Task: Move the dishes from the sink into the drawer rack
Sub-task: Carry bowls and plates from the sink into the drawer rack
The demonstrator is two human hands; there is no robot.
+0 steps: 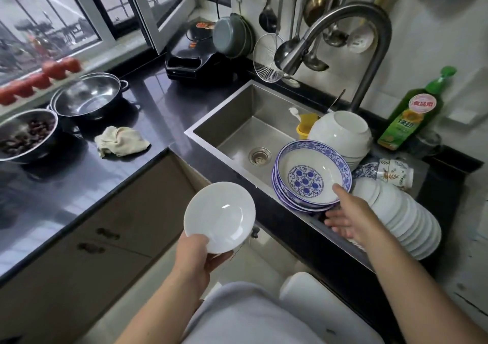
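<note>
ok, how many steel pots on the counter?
2: empty pot near the window, and another pot holding dark food at the left edge. More may sit outside the view.

Small round white ceramic plate (220, 216) held tilted over floor; blue-patterned porcelain bowl stack (313, 176), white plates (404, 217), upturned white bowl (340, 132) in steel sink (237, 122).

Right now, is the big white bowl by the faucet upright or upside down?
Upside down: the white bowl shows its foot ring facing up, resting on other dishes in the sink.
</note>
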